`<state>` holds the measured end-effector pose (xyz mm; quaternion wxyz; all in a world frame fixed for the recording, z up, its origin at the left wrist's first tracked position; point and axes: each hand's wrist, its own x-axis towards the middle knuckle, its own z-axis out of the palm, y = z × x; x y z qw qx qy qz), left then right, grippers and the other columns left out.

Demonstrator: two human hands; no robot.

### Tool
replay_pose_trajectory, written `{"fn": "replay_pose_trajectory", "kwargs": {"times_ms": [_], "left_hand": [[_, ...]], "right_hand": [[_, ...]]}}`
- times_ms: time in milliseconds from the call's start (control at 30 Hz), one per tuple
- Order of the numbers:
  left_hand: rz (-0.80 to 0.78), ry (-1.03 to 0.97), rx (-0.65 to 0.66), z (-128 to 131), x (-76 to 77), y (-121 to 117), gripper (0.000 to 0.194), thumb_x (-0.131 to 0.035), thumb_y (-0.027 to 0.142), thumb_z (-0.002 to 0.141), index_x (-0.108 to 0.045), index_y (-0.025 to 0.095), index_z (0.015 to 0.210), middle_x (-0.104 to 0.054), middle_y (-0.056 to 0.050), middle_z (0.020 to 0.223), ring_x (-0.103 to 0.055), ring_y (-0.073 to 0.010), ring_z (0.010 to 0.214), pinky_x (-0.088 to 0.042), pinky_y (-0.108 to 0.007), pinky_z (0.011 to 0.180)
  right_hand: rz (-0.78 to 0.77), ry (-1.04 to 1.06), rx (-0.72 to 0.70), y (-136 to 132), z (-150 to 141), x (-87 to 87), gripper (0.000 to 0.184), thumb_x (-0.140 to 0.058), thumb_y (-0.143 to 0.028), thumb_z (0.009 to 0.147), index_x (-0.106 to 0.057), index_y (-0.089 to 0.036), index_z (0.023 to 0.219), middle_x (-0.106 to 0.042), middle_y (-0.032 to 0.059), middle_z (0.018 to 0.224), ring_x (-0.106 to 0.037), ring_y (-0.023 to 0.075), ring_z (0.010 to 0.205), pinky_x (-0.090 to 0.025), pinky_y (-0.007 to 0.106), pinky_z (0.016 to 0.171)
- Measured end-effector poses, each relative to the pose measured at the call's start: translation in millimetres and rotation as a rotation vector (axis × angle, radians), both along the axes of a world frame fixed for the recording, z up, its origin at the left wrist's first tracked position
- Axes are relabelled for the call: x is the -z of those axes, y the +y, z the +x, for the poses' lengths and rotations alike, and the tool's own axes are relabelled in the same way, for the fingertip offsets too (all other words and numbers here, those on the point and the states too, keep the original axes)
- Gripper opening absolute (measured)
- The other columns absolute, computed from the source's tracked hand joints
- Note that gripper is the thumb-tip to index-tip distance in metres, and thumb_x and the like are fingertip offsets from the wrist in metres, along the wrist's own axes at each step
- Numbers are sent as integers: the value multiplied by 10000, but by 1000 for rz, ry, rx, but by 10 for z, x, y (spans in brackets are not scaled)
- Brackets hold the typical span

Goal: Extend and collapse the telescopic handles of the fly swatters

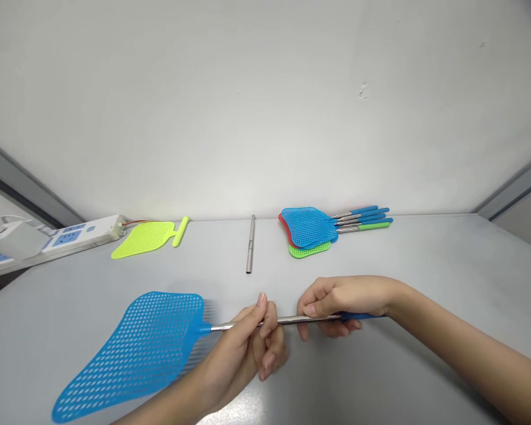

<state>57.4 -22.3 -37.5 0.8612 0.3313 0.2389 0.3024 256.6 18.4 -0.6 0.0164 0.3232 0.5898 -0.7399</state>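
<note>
A blue fly swatter (146,348) lies across both hands, its perforated paddle out to the left and its metal rod running right. My left hand (252,345) pinches the rod a little way from the paddle's neck. Farther right, my right hand (336,301) grips the rod near the blue handle, which is partly hidden under the palm and wrist. Beyond the hands, a loose metal telescopic rod (250,245) lies on the table, touching neither hand.
A stack of swatters (307,227) in blue, red and green lies at the back right, handles pointing right. At the back left are a yellow-green swatter head (146,237) with a matching handle piece (180,231) and a white power strip (84,233). A wall (256,106) stands behind.
</note>
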Motion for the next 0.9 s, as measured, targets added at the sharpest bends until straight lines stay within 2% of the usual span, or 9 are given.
{"fn": "replay_pose_trajectory", "kwargs": {"times_ms": [100, 200, 333, 433, 567, 633, 733, 900], "left_hand": [[-14, 2, -29, 4, 4, 0, 379, -236, 378, 900, -323, 180, 588, -420, 38, 427, -317, -82, 385, -269, -268, 538], [-9, -15, -102, 11, 12, -3, 383, -243, 373, 899, -306, 181, 573, -409, 39, 403, -293, -83, 379, -270, -263, 529], [8, -27, -210, 27, 28, -10, 397, -235, 382, 899, -296, 179, 563, -385, 45, 381, -274, -77, 375, -274, -256, 529], [39, -28, -239, 35, 21, -15, 403, -221, 381, 901, -293, 176, 562, -380, 44, 394, -286, -77, 383, -268, -249, 516], [69, 8, -126, 12, -13, -20, 403, -167, 386, 908, -332, 179, 604, -433, 22, 469, -370, -96, 431, -274, -248, 504], [88, 7, -52, -7, -25, -29, 420, -124, 395, 907, -349, 181, 624, -462, 6, 513, -419, -111, 468, -293, -255, 511], [141, -25, -10, -23, -19, -55, 449, -84, 398, 904, -382, 178, 650, -479, -6, 555, -462, -120, 502, -318, -261, 525], [235, -15, 48, -28, 18, -96, 446, -141, 427, 896, -446, 158, 710, -513, -29, 601, -500, -129, 528, -351, -277, 560]], "right_hand": [[95, -46, -13, 16, 25, -32, 261, -389, -310, 848, -558, -114, 878, -489, -24, 521, -355, 40, 385, -281, 153, 360], [215, -123, -60, 65, 121, -68, 288, -500, -385, 794, -550, -121, 898, -547, -5, 626, -365, 28, 405, -296, 152, 379], [290, -211, -57, 192, 342, -79, 293, -596, -409, 719, -549, -128, 788, -515, -25, 617, -383, 31, 434, -308, 151, 394], [285, -210, -11, 273, 476, -65, 292, -569, -412, 741, -562, -125, 796, -491, -36, 591, -388, 30, 443, -316, 154, 420], [291, -212, -21, 254, 512, -121, 283, -578, -399, 734, -581, -119, 778, -484, -41, 536, -369, 32, 406, -291, 158, 391], [325, -222, -16, 190, 487, -212, 282, -565, -402, 744, -588, -121, 757, -441, -58, 485, -312, 25, 366, -240, 160, 354], [367, -289, -8, 81, 448, -379, 299, -528, -419, 769, -582, -126, 741, -399, -64, 475, -280, 26, 379, -205, 154, 345], [385, -316, -36, 12, 436, -488, 304, -515, -408, 783, -558, -120, 694, -388, -62, 473, -270, 25, 394, -199, 149, 353]]}}
